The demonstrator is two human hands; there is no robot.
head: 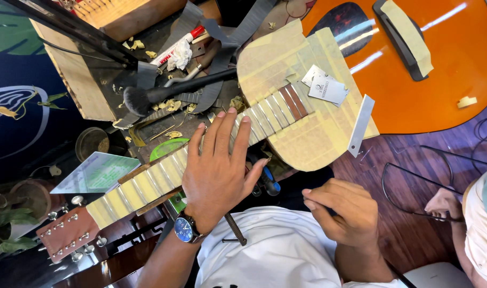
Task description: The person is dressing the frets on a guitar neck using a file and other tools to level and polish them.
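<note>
Flat-palmed, the left hand (220, 170) lies open across the tape-masked guitar neck (200, 160), fingers spread over the frets, pinning it down I'd guess; right hand (342, 213) sits curled shut just beside it, pinching something I can't make out. Past the fingertips lie a black round brush (147, 97), a thin steel blade (359, 126) and the glossy orange guitar body (446, 69)

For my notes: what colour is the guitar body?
Glossy orange guitar body, partly masked with pale yellow tape; head view.
</note>
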